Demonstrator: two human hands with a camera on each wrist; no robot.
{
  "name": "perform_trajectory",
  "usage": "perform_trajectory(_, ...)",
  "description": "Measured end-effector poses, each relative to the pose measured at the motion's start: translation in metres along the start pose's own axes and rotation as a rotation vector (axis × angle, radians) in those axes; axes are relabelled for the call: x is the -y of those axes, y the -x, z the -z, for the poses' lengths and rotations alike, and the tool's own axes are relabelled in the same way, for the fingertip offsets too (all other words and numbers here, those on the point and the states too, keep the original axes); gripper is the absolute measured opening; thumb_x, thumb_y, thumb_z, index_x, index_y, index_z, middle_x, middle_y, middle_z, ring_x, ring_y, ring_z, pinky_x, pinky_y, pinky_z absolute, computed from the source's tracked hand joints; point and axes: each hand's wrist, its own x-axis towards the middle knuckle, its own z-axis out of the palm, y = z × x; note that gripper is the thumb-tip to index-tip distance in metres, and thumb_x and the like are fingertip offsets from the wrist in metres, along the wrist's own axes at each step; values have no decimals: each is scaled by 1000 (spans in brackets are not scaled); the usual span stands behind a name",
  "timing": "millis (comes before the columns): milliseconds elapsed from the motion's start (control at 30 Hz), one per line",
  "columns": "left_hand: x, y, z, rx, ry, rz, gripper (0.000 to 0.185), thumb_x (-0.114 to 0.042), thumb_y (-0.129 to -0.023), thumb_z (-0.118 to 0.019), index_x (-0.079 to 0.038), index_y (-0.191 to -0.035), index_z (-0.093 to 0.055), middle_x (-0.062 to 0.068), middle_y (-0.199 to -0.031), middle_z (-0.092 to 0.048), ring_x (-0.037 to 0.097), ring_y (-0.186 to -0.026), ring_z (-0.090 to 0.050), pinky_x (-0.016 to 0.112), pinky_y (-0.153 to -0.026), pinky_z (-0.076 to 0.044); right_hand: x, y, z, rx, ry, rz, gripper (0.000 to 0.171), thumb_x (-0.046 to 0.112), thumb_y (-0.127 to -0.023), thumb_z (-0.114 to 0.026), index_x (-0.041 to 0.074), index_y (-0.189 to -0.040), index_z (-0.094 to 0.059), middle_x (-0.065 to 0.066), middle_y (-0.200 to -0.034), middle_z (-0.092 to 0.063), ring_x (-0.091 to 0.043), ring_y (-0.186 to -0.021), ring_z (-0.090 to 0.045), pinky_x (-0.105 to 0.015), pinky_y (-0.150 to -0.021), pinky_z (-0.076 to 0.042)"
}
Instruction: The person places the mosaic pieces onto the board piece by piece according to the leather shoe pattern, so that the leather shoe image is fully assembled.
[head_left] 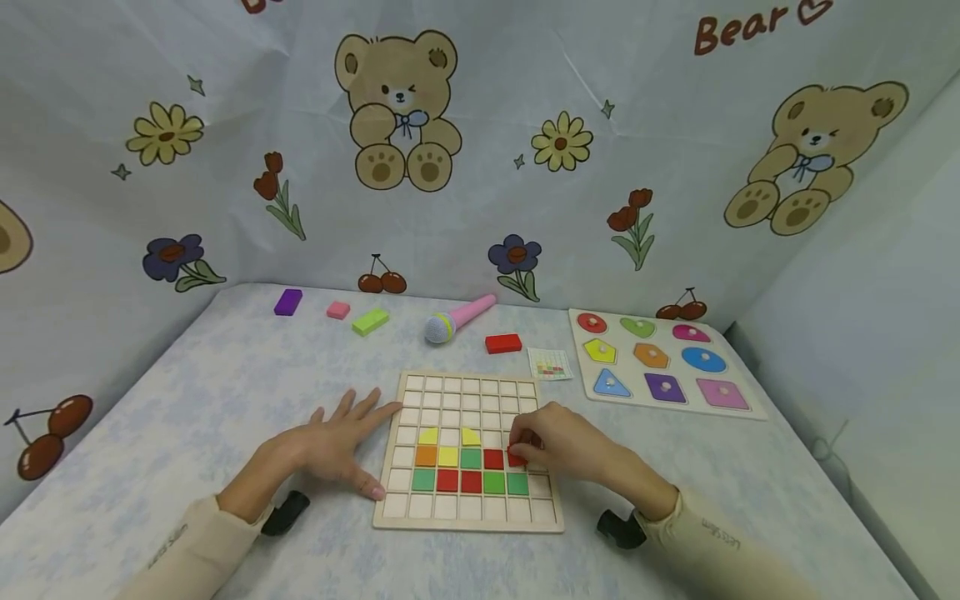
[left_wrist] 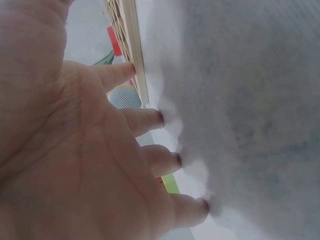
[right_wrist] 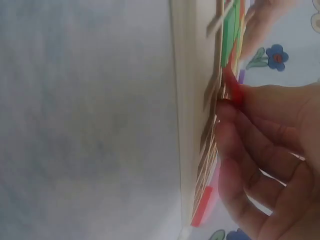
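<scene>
A wooden grid board point(head_left: 468, 512) lies in front of me with coloured tiles in several of its cells. Red, green, orange and yellow tiles fill parts of two rows, and two yellow curved-edge tiles point(head_left: 470, 437) sit above them. My right hand point(head_left: 566, 446) pinches a red tile point(right_wrist: 233, 90) between thumb and forefinger; it is tilted over a cell at the right end of the upper full row. Spread out at the board's left edge, my left hand point(head_left: 330, 446) touches the frame with thumb and forefinger, its other fingertips point(left_wrist: 192, 210) on the tabletop.
Behind the board lie a pink toy microphone point(head_left: 468, 311), a red block point(head_left: 503, 343), a small pattern card point(head_left: 550, 364), and green point(head_left: 371, 322), pink point(head_left: 338, 310) and purple point(head_left: 288, 302) blocks. A shape puzzle board point(head_left: 622, 392) lies at the back right, near the wall.
</scene>
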Motion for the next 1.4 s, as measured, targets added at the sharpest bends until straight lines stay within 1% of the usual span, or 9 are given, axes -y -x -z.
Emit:
perform_trajectory(133, 1, 0, 1, -2, 0, -3, 123, -56, -67, -87, -20, -161, -18, 22, -168, -2, 53, -150, 7, 82, -107, 1, 3, -1, -5, -30, -30, 21, 6, 19, -93, -73, 18, -87, -73, 13, -71, -64, -1, -65, -54, -19, -61, -49)
perform_trajectory(267, 2, 0, 0, 1, 3, -5, 122, -58, -67, -86, -21, -162, -18, 22, -168, -1, 53, -150, 8, 82, -106, 1, 6, 0, -8, -68, -94, 0, 5, 15, -92, -74, 15, -87, -74, 10, -73, -66, -2, -65, -55, -19, -60, -50)
perform_trajectory(400, 1, 0, 0, 0, -1, -9, 122, -58, -67, -86, -21, -162, -18, 22, -168, -1, 53, -151, 8, 82, -106, 1, 8, 4, -5, -95, -137, -23, 2, 11, -89, -76, 10, -89, -77, 7, -78, -70, -3, -69, -59, -20, -64, -52)
perform_trajectory(500, 1, 0, 1, -1, -8, -10, 122, -58, -68, -86, -21, -162, -17, 22, -168, -1, 53, -150, 8, 82, -106, 1, 9, 6, -3, -109, -152, -29, 4, 8, -88, -77, 9, -91, -78, 6, -81, -72, -4, -72, -61, -19, -67, -53)
perform_trajectory(767, 1, -1, 0, 8, 5, -8, 122, -59, -68, -86, -21, -162, -17, 22, -168, -1, 52, -151, 9, 82, -107, 1, 11, 5, -6, -111, -135, -54, 5, 10, -85, -80, 13, -85, -75, 10, -73, -68, -3, -68, -58, -20, -62, -50)
perform_trajectory(933, 2, 1, 0, 6, 13, -9, 122, -58, -68, -86, -20, -162, -18, 22, -168, -1, 53, -150, 9, 82, -106, 2, 10, 5, -10, -130, -118, -81, 7, 13, -85, -81, 15, -85, -74, 11, -74, -66, -4, -67, -58, -20, -59, -48)
perform_trajectory(1100, 2, 1, 0, 5, 11, -12, 121, -57, -68, -86, -20, -162, -18, 23, -167, -1, 53, -150, 9, 82, -106, 2, 11, 8, -9, -123, -137, -82, 3, 12, -86, -79, 11, -87, -77, 8, -79, -70, -5, -70, -62, -20, -60, -50)
perform_trajectory(1200, 2, 0, 0, 3, 11, -15, 121, -57, -69, -86, -19, -162, -18, 23, -167, -1, 53, -150, 9, 82, -106, 2, 11, 10, -7, -112, -146, -92, 4, 9, -86, -79, 11, -90, -79, 7, -81, -71, -5, -70, -61, -20, -61, -50)
perform_trajectory(1400, 2, 1, 0, 5, 14, -12, 122, -57, -68, -86, -19, -162, -17, 23, -167, -1, 53, -150, 9, 82, -106, 2, 13, 10, -9, -121, -127, -97, 4, 11, -85, -80, 11, -89, -79, 9, -76, -70, -3, -68, -58, -20, -60, -49)
